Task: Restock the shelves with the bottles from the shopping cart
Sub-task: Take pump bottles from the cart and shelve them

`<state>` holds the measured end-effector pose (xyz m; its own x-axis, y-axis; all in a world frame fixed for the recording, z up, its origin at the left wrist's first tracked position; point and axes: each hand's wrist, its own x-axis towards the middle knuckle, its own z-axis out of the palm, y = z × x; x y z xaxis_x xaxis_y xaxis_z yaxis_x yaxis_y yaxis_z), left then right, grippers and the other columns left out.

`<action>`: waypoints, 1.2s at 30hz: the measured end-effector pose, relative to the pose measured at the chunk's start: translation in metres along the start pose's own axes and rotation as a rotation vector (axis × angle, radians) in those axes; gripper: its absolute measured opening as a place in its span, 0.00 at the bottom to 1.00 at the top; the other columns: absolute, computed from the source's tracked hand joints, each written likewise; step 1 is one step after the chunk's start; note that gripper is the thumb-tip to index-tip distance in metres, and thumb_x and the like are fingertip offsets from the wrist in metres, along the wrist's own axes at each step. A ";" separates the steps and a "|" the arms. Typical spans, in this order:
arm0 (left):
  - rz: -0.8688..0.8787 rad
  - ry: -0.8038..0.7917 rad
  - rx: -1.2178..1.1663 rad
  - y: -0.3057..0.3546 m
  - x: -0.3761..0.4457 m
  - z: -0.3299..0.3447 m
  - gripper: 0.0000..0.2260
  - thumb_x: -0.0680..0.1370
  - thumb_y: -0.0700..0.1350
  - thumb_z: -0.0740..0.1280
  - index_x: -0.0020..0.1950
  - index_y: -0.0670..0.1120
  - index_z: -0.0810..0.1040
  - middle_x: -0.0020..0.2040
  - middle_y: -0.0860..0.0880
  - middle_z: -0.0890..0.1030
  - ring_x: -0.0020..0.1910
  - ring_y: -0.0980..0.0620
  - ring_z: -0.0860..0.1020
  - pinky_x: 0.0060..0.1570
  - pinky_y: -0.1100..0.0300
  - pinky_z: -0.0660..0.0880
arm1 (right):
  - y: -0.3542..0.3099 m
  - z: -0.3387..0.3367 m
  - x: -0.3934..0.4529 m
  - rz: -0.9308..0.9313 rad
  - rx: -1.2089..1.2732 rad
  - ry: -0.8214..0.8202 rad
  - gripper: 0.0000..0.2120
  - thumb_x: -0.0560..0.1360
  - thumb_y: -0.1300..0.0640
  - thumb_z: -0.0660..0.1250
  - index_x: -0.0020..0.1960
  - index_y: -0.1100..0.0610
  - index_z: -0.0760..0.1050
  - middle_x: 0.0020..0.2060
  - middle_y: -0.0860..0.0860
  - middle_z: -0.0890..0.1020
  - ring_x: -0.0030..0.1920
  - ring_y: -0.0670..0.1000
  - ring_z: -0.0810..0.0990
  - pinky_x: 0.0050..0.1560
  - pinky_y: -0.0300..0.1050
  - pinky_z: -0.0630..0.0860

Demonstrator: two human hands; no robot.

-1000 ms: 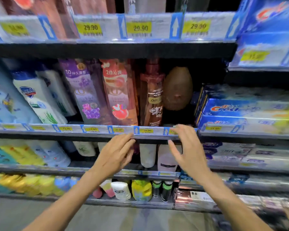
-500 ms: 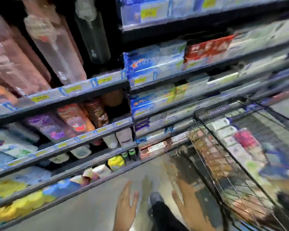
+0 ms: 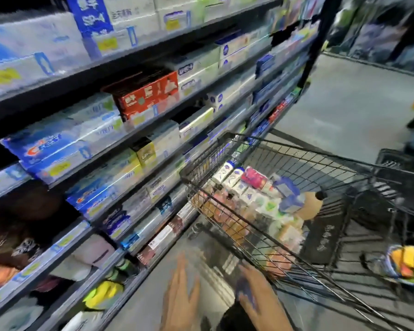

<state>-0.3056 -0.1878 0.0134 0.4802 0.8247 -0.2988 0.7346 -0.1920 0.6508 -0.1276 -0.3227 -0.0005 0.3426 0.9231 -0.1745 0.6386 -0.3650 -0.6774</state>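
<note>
- Black wire shopping cart (image 3: 285,149) stands just beside the shelves (image 3: 153,130), bottles (image 3: 239,189) heaped inside.
- Left hand (image 3: 181,297) and right hand (image 3: 258,292), fingers spread and empty, hover near its front corner.
- Best reach: over the rim, one bottle gripped squarely.

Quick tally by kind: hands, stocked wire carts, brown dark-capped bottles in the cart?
Hands: 2, left hand and right hand, both empty
Stocked wire cart: 1
Brown bottle with dark cap, in the cart: 1
Total: 4
</note>
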 end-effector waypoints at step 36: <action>0.227 -0.854 0.607 0.115 0.358 0.179 0.15 0.78 0.51 0.62 0.63 0.50 0.70 0.57 0.40 0.78 0.55 0.38 0.77 0.55 0.44 0.74 | 0.214 -0.006 0.224 1.213 0.497 0.045 0.12 0.80 0.56 0.62 0.56 0.65 0.72 0.45 0.61 0.78 0.53 0.58 0.77 0.49 0.43 0.72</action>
<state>0.0366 -0.0100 -0.1435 0.6389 0.1362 -0.7571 0.5883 -0.7207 0.3667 0.0903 -0.1947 -0.1799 0.5449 0.0327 -0.8379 -0.4076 -0.8629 -0.2987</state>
